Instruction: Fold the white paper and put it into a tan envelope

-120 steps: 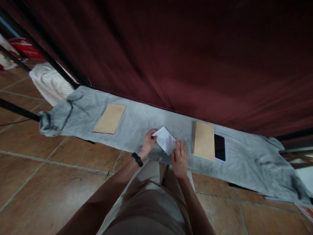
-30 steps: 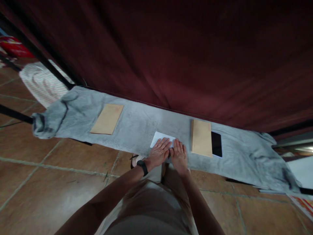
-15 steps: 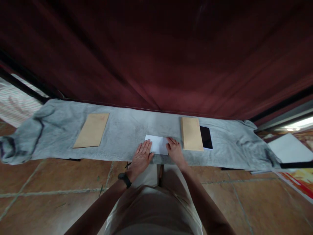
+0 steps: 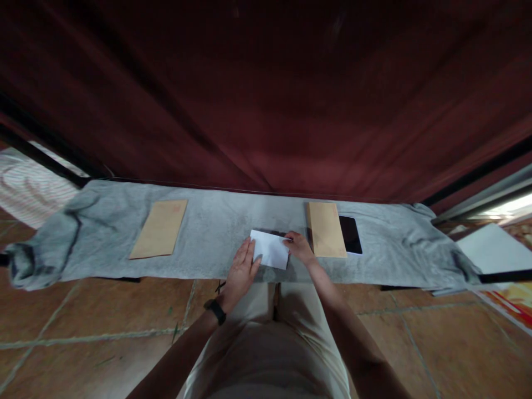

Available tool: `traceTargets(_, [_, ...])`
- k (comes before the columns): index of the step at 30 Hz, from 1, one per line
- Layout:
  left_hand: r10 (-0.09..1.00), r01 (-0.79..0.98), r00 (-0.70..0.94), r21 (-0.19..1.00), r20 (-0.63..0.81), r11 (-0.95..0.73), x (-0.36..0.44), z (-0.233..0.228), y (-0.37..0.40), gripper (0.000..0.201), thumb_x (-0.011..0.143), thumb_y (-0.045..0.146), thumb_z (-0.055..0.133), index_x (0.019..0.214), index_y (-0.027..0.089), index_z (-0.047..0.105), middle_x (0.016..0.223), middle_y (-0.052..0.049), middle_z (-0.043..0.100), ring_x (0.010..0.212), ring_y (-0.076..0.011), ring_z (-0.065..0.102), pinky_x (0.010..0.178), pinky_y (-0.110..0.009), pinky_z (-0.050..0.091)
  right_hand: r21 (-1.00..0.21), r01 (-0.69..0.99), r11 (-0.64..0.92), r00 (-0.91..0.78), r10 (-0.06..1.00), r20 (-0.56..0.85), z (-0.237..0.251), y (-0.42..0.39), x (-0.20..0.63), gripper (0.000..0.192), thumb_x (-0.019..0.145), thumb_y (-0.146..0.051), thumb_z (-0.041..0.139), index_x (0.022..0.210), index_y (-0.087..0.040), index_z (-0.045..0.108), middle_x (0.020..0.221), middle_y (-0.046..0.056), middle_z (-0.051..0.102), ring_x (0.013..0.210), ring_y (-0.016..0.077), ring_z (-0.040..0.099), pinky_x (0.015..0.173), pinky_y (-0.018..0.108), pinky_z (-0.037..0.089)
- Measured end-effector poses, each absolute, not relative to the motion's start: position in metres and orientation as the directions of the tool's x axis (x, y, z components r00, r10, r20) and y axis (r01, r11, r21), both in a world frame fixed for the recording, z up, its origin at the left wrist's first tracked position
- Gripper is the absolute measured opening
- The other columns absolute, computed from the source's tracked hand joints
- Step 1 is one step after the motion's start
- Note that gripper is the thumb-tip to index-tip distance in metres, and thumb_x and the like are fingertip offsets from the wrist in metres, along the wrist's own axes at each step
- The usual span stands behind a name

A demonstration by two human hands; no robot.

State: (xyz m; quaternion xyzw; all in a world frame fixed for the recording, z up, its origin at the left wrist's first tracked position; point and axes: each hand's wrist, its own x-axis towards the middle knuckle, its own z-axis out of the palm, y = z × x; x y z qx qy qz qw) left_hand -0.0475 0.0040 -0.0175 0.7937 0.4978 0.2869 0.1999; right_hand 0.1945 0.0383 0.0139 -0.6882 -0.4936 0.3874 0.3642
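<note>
A folded white paper lies near the front edge of a grey cloth spread over a narrow surface. My right hand pinches the paper's right far corner and lifts it slightly, leaving a dark shadow beneath. My left hand rests flat with fingers apart against the paper's left edge; a black band circles that wrist. One brown envelope lies to the left on the cloth. Another brown envelope lies just right of my right hand.
A dark phone lies against the right envelope. A dark red curtain hangs behind the cloth. White sheets sit at the far right, striped fabric at the far left. Brown floor tiles lie below.
My right hand went from pressing the paper flat to pinching and raising its right corner. My left hand slid off the paper to its left edge. The camera view swung rightward.
</note>
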Motion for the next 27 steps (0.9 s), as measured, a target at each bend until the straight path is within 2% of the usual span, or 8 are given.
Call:
traceTargets(3, [0.990, 0.408, 0.040, 0.903, 0.132, -0.137, -0.047, -0.012, 0.009, 0.069, 0.100, 0.050, 0.053, 0.159, 0.021, 0.033, 0.158, -0.016, 0.046, 0.146, -0.0281, 0.044, 0.120, -0.047, 0.038, -0.953, 0.183, -0.240, 0.222, 0.955, -0.198, 0.018, 0.026, 0.198, 0.013, 0.080, -0.034, 0.066, 0.075, -0.023, 0.061, 0.073, -0.003, 0.061, 0.068, 0.0167, 0.064, 0.066, 0.034, 0.062])
traceTargets(5, [0.995, 0.120, -0.084, 0.991, -0.051, 0.061, -0.045, -0.005, 0.013, 0.075, 0.093, 0.051, 0.065, 0.156, 0.022, 0.037, 0.142, -0.015, 0.062, 0.131, -0.0266, 0.060, 0.112, -0.045, 0.046, -0.974, 0.064, -0.218, 0.237, 0.951, -0.198, 0.021, 0.015, 0.195, 0.025, 0.079, -0.046, 0.067, 0.077, -0.023, 0.057, 0.074, -0.003, 0.060, 0.069, 0.0158, 0.064, 0.068, 0.036, 0.063])
traceTargets(8, [0.955, -0.225, 0.022, 0.929, -0.296, 0.293, -0.035, 0.008, 0.014, 0.069, 0.080, 0.046, 0.080, 0.139, 0.020, 0.058, 0.114, -0.012, 0.075, 0.105, -0.0243, 0.072, 0.097, -0.041, 0.056, -0.971, -0.161, -0.176, 0.276, 0.937, -0.215, 0.022, -0.002, 0.182, 0.036, 0.073, -0.054, 0.074, 0.079, -0.024, 0.056, 0.079, -0.003, 0.061, 0.073, 0.0159, 0.065, 0.076, 0.038, 0.063])
traceTargets(10, [0.928, -0.280, 0.150, 0.886, -0.341, 0.370, -0.026, 0.017, 0.011, 0.055, 0.073, 0.044, 0.085, 0.118, 0.017, 0.070, 0.106, -0.011, 0.077, 0.092, -0.0226, 0.073, 0.088, -0.037, 0.058, -0.925, -0.353, -0.142, 0.302, 0.918, -0.256, 0.021, -0.013, 0.171, 0.039, 0.066, -0.052, 0.082, 0.079, -0.025, 0.058, 0.080, -0.002, 0.063, 0.076, 0.0166, 0.066, 0.078, 0.039, 0.063])
traceTargets(14, [0.945, -0.155, 0.184, 0.941, -0.271, 0.300, -0.015, 0.028, 0.004, 0.041, 0.073, 0.048, 0.082, 0.095, 0.015, 0.077, 0.087, -0.007, 0.077, 0.074, -0.0192, 0.069, 0.074, -0.031, 0.056, -0.889, -0.439, -0.131, 0.284, 0.918, -0.276, 0.023, -0.029, 0.160, 0.039, 0.063, -0.048, 0.088, 0.081, -0.024, 0.062, 0.080, -0.003, 0.065, 0.075, 0.0166, 0.066, 0.078, 0.038, 0.061])
traceTargets(18, [0.973, 0.070, 0.216, 0.995, -0.086, 0.073, -0.026, 0.041, 0.005, 0.033, 0.085, 0.048, 0.070, 0.091, 0.017, 0.080, 0.085, -0.005, 0.078, 0.084, -0.0242, 0.071, 0.080, -0.035, 0.057, -0.951, -0.289, -0.108, 0.195, 0.966, -0.169, 0.036, -0.032, 0.174, 0.032, 0.068, -0.045, 0.086, 0.088, -0.025, 0.071, 0.085, 0.000, 0.073, 0.083, 0.0194, 0.067, 0.083, 0.035, 0.056])
traceTargets(23, [0.856, 0.271, 0.419, 0.859, 0.301, -0.435, -0.047, 0.064, 0.005, 0.028, 0.096, 0.030, 0.056, 0.112, 0.027, 0.079, 0.123, -0.006, 0.075, 0.122, -0.0262, 0.065, 0.111, -0.045, 0.046, -0.986, -0.165, 0.014, 0.122, 0.993, -0.006, 0.049, -0.027, 0.190, 0.025, 0.069, -0.048, 0.085, 0.076, -0.026, 0.076, 0.099, 0.005, 0.075, 0.096, 0.0239, 0.067, 0.088, 0.034, 0.052])
traceTargets(27, [0.929, 0.192, 0.271, 0.932, 0.250, -0.307, -0.045, 0.060, 0.002, 0.035, 0.094, 0.027, 0.055, 0.124, 0.028, 0.074, 0.149, -0.005, 0.058, 0.141, -0.0244, 0.050, 0.120, -0.044, 0.037, -0.980, -0.150, 0.134, 0.167, 0.980, 0.108, 0.051, -0.024, 0.189, 0.027, 0.075, -0.050, 0.082, 0.066, -0.026, 0.074, 0.114, 0.006, 0.071, 0.112, 0.0248, 0.064, 0.097, 0.035, 0.048])
